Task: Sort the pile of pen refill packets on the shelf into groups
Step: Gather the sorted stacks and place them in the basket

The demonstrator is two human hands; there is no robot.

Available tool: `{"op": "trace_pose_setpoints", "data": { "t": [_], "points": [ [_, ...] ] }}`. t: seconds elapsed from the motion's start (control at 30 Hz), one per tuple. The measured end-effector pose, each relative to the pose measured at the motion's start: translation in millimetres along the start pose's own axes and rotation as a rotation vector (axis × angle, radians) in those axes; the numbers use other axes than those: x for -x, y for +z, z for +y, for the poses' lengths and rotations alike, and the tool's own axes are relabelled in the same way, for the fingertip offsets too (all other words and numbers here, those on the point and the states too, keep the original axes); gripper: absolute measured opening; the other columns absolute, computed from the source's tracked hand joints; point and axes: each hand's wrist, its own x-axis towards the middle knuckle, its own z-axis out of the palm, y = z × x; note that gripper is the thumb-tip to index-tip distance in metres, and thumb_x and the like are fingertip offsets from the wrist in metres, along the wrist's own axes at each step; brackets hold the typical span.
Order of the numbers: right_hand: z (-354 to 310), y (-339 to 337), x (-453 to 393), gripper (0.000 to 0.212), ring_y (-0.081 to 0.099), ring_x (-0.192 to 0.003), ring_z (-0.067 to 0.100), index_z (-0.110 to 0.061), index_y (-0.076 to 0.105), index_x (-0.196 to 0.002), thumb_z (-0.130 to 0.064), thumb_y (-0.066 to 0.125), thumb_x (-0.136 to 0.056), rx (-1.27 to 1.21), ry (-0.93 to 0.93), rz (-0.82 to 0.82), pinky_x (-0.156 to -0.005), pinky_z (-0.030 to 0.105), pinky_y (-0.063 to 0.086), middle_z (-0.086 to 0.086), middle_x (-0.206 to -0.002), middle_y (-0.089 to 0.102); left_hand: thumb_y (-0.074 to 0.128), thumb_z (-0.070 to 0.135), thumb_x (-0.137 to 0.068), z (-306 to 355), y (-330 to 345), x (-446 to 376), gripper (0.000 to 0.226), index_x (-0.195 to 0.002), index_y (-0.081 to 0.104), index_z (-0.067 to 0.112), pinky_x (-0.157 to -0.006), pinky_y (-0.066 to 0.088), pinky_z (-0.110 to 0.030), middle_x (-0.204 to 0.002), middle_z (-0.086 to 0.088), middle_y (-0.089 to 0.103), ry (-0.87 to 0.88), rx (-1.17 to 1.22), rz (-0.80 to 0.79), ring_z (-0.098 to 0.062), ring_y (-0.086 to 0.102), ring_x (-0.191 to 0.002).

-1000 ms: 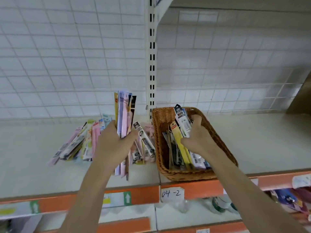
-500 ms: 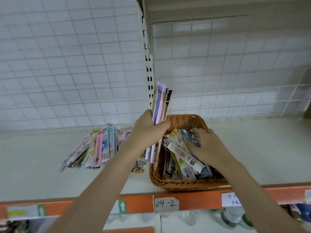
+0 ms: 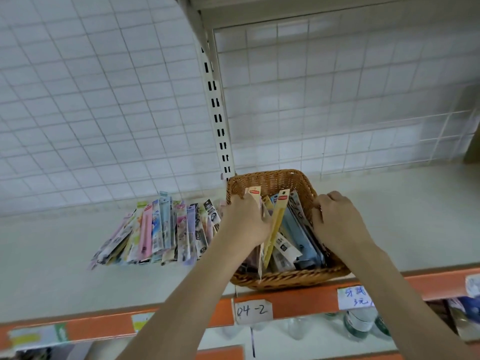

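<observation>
A fanned row of pen refill packets (image 3: 161,232) in pink, blue, yellow and black lies on the pale shelf (image 3: 52,268) left of a brown wicker basket (image 3: 272,178). Inside the basket stand more packets, among them a yellow one (image 3: 276,224) and a light blue one (image 3: 296,229). My left hand (image 3: 244,222) is at the basket's left side, closed around a bundle of packets whose tan tops stick up above my fingers. My right hand (image 3: 337,219) presses on the packets at the basket's right side, fingers curled over them.
An orange shelf edge (image 3: 298,300) carries a label reading 04-2 (image 3: 253,310) and a blue handwritten tag (image 3: 355,297). A slotted white upright (image 3: 218,118) and wire grid back panels stand behind. Bottles (image 3: 361,323) sit on the shelf below.
My left hand has carried its bundle of packets from above the shelf pile down into the basket's left side. My right hand has shifted to the basket's right side.
</observation>
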Motion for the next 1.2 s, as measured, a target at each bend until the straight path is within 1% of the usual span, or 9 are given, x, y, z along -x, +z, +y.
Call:
{"op": "trace_pose_setpoints", "data": {
  "t": [0.13, 0.37, 0.53, 0.6, 0.7, 0.8, 0.87, 1.0, 1.2],
  "points": [
    [-9, 0, -2, 0.026, 0.052, -0.100, 0.026, -0.007, 0.060, -0.110, -0.018, 0.041, -0.096, -0.017, -0.028, 0.013, -0.088, 0.031, 0.043, 0.012, -0.107, 0.058, 0.049, 0.026, -0.094, -5, 8, -5, 0.032, -0.117, 0.048, 0.003, -0.083, 0.039, -0.031, -0.115, -0.013, 0.047, 0.064, -0.004, -0.009, -0.027, 0.048, -0.108],
    [-34, 7, -8, 0.025, 0.053, -0.100, 0.026, -0.004, 0.063, -0.107, -0.016, 0.045, -0.095, -0.070, -0.093, 0.025, -0.089, 0.031, 0.042, 0.012, -0.105, 0.061, 0.047, 0.032, -0.096, -11, 19, -19, 0.041, -0.128, 0.047, 0.007, -0.097, 0.039, -0.038, -0.123, -0.013, 0.053, 0.091, -0.124, 0.116, -0.030, 0.045, -0.118],
    [-53, 9, -7, 0.022, 0.055, -0.091, 0.021, -0.011, 0.064, -0.105, -0.018, 0.046, -0.094, -0.128, -0.061, 0.022, -0.072, 0.024, 0.037, 0.007, -0.103, 0.061, 0.040, 0.044, -0.096, -31, 3, -11, 0.040, -0.111, 0.057, 0.011, -0.085, 0.047, -0.039, -0.105, -0.007, 0.063, 0.090, 0.031, 0.216, -0.027, 0.055, -0.104],
    [-66, 9, -6, 0.020, 0.054, -0.084, 0.017, -0.013, 0.064, -0.103, -0.019, 0.047, -0.094, -0.169, -0.059, 0.022, -0.069, 0.024, 0.038, 0.004, -0.102, 0.063, 0.043, 0.042, -0.095, -56, -5, -2, 0.034, -0.105, 0.059, 0.014, -0.079, 0.051, -0.035, -0.099, -0.002, 0.064, 0.055, 0.141, 0.253, -0.021, 0.059, -0.094],
    [-93, 11, 1, 0.022, 0.059, -0.090, 0.016, -0.014, 0.063, -0.109, -0.021, 0.046, -0.095, -0.229, -0.079, 0.017, -0.075, 0.026, 0.045, 0.001, -0.105, 0.065, 0.050, 0.032, -0.094, -105, -16, 22, 0.021, -0.100, 0.064, 0.017, -0.063, 0.041, -0.013, -0.086, 0.006, 0.065, 0.028, 0.296, 0.340, -0.008, 0.058, -0.072],
    [-127, 18, 10, 0.024, 0.061, -0.094, 0.015, -0.015, 0.062, -0.112, -0.022, 0.048, -0.095, -0.284, -0.088, 0.055, -0.080, 0.025, 0.048, 0.000, -0.107, 0.066, 0.054, 0.024, -0.092, -160, -26, 47, 0.013, -0.087, 0.065, 0.018, -0.051, 0.036, -0.011, -0.061, 0.010, 0.056, -0.043, 0.301, 0.441, -0.002, 0.051, -0.052],
    [-151, 25, 13, 0.021, 0.062, -0.091, 0.013, -0.016, 0.063, -0.110, -0.022, 0.049, -0.094, -0.276, -0.104, 0.088, -0.076, 0.021, 0.046, -0.001, -0.102, 0.068, 0.056, 0.020, -0.090, -199, -30, 55, 0.013, -0.079, 0.062, 0.021, -0.052, 0.037, -0.014, -0.055, 0.012, 0.051, -0.123, 0.281, 0.433, 0.000, 0.051, -0.051],
    [-203, 54, 12, 0.025, 0.063, -0.092, 0.017, -0.013, 0.060, -0.116, -0.019, 0.049, -0.094, -0.333, -0.129, 0.037, -0.079, 0.027, 0.051, 0.003, -0.105, 0.067, 0.058, 0.023, -0.088, -270, -36, 55, 0.011, -0.078, 0.060, 0.027, -0.068, 0.046, -0.030, -0.072, 0.001, 0.065, -0.258, 0.303, 0.380, -0.026, 0.063, -0.069],
    [-247, 114, 2, 0.034, 0.054, -0.097, 0.024, -0.007, 0.052, -0.125, -0.022, 0.045, -0.095, -0.169, -0.019, -0.123, -0.077, 0.026, 0.039, 0.010, -0.105, 0.057, 0.057, 0.024, -0.089, -331, -47, 41, 0.008, -0.084, 0.063, 0.022, -0.068, 0.043, -0.028, -0.075, 0.003, 0.062, -0.249, 0.331, 0.338, -0.024, 0.060, -0.068]
  ]
}}
